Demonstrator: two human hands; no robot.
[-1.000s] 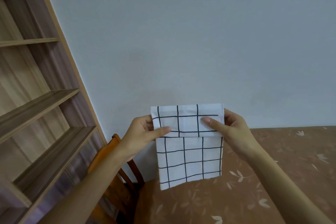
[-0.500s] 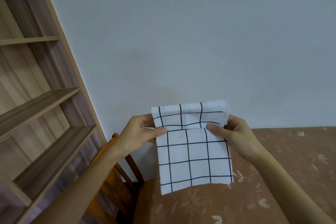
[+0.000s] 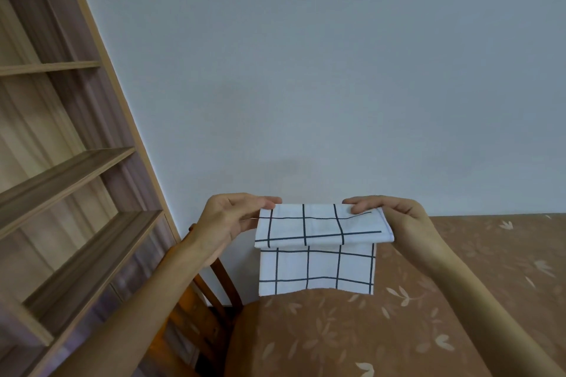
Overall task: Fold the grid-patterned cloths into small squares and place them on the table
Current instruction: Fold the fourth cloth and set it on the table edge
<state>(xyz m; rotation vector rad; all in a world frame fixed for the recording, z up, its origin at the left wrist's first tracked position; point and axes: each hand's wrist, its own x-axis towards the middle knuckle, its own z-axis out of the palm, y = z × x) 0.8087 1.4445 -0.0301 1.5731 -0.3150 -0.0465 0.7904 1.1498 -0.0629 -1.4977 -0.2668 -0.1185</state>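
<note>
head view: the left hand point(image 3: 228, 220) and right hand point(image 3: 395, 217) each pinch a top corner of the grid-patterned cloth point(image 3: 318, 249), held in the air above the table point(image 3: 459, 300) edge. the hanging lower half could slip askew if either pinch loosens, leaving an uneven square.

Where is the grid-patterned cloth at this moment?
In the head view, the grid-patterned cloth is low and centre, held in the air between the left hand and right hand, its lower edge hidden behind the table's near corner.
</note>
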